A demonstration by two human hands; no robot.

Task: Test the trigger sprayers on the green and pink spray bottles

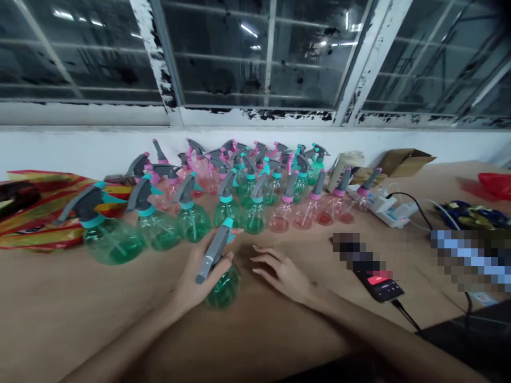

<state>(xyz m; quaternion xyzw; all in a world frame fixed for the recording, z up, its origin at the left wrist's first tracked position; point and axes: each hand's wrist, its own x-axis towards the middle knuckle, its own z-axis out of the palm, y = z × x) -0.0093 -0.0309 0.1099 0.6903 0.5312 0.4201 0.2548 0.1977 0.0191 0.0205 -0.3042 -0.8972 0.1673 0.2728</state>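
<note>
While the left hand is gripping a green spray bottle around its grey spray head, the right hand is hovering just beside it, empty, fingers loosely spread. Handling this one bottle seems to be the step in hand; any next move would be calling for a steady, upright hold. Beyond it, green-collared bottles and pink-collared bottles are standing on the table, a phone lying rightward.

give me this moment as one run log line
left hand: gripping green spray bottle by grey head | right hand: open, beside bottle, not touching | behind: other spray bottles, green and pink
</note>
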